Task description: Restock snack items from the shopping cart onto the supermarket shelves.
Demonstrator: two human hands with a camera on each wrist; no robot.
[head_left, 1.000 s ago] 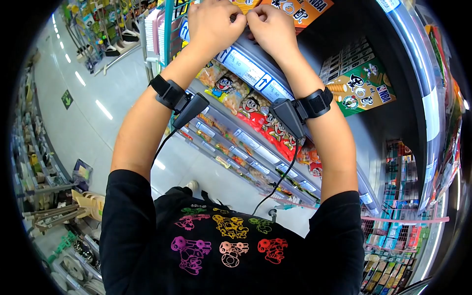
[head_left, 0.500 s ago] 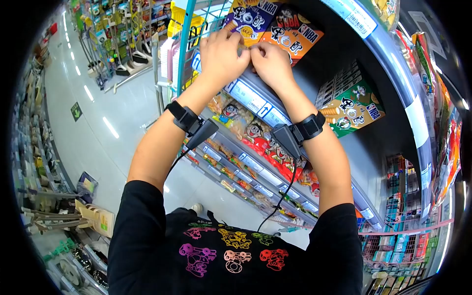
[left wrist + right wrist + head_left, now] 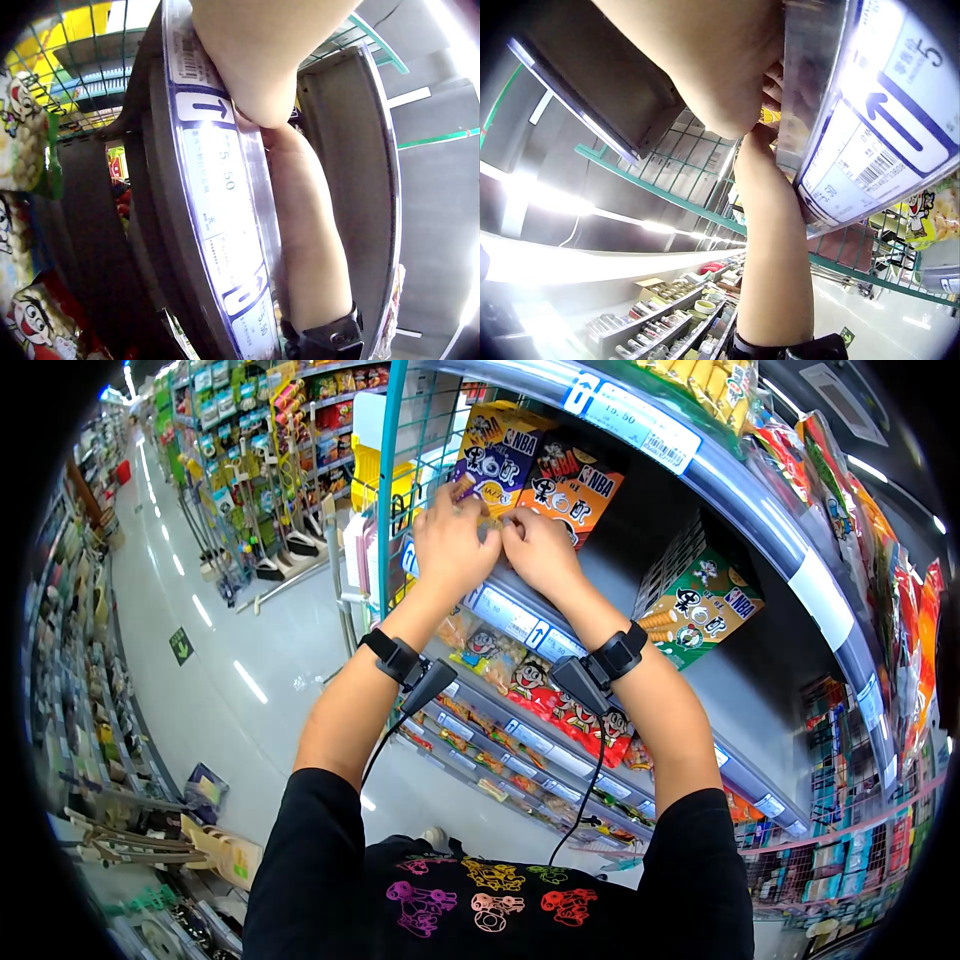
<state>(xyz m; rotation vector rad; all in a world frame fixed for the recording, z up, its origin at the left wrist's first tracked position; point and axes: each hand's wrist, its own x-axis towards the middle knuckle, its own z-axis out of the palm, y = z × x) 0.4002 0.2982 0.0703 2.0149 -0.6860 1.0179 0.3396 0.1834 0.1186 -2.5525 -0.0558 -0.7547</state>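
Observation:
In the head view my left hand (image 3: 455,545) is at the front of the upper shelf, its fingers over the lower part of a purple snack box (image 3: 497,458). My right hand (image 3: 543,552) sits just beside it, bent at the wrist, its fingers near the bottom of the purple box and an orange snack box (image 3: 572,488). The thumbs come close together. Both wrist views show the hands meeting behind the shelf's price strip (image 3: 221,187), with most fingertips hidden. I cannot tell whether either hand grips a box.
A green snack box (image 3: 705,610) stands farther right on the same shelf. A teal wire rack (image 3: 388,490) borders the shelf at left. Bagged snacks (image 3: 545,695) fill the shelves below, and another shelf edge (image 3: 730,470) curves overhead. Hanging packets (image 3: 870,540) are at the far right.
The head view has tilted up, so hands, shelf and boxes sit lower in the picture and more of the purple and orange boxes shows. Both hands stay close together at the shelf front.

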